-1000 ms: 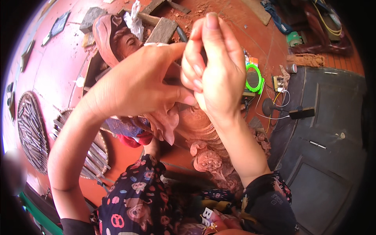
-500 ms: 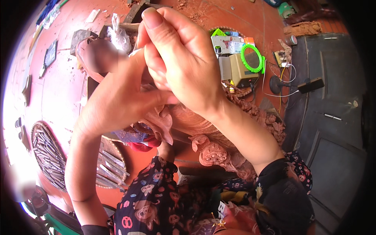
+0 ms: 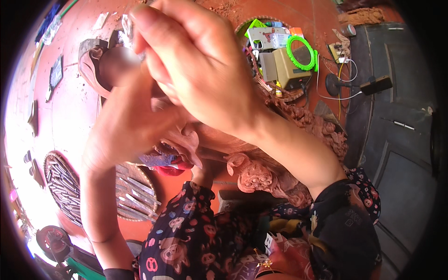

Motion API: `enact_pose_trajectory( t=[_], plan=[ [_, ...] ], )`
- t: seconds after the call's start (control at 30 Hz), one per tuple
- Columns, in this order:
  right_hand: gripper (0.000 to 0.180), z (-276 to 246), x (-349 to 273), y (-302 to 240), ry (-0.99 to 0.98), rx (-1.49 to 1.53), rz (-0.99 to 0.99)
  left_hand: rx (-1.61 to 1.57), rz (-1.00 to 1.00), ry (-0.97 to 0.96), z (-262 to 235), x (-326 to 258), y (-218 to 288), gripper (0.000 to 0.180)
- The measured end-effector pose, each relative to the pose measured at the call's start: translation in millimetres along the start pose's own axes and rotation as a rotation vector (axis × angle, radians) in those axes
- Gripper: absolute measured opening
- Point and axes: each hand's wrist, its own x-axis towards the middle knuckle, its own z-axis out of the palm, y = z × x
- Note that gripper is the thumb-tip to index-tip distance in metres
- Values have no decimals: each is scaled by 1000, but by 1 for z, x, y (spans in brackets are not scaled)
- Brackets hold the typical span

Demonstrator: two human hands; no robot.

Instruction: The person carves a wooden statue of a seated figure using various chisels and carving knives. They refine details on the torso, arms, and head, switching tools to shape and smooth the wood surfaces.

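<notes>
Red floor (image 3: pixel 70 107) lay all around, with a round basket of carving tools (image 3: pixel 60 186) at the left. Both hands were up close to the camera. Right hand (image 3: pixel 200 70) lay over left hand (image 3: pixel 126 130), fingers curled tight together. I could not tell what they held. Below them sat a carved wooden piece (image 3: pixel 261 175).

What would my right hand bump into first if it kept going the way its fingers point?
The right hand points up and left. Its fingertips already sit over the left hand; beyond looks like bare red floor, though depth is unclear.
</notes>
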Motion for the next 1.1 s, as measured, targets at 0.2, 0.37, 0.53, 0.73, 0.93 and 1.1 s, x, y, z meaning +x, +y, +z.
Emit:
enact_pose_trajectory(
  t=[0.2,0.37,0.53,0.73,0.93,1.1],
  plan=[
    [27,-8,-3,-13,-80,171,353,-50,-67,22,0,7,-1,43],
    [28,-9,0,-12,-78,327,465,-103,-135,-73,-9,8,7,41],
    [33,-24,3,-42,-241,194,231,-38,41,74,-16,-9,41,11],
    [63,-47,6,-75,-458,-245,319,75,238,220,-8,-15,66,14],
    [71,-74,-26,-112,-423,-298,400,189,163,300,-6,-55,38,48],
    [12,-71,-67,-113,-425,-469,324,130,6,-29,44,-113,-4,72]
  ],
)
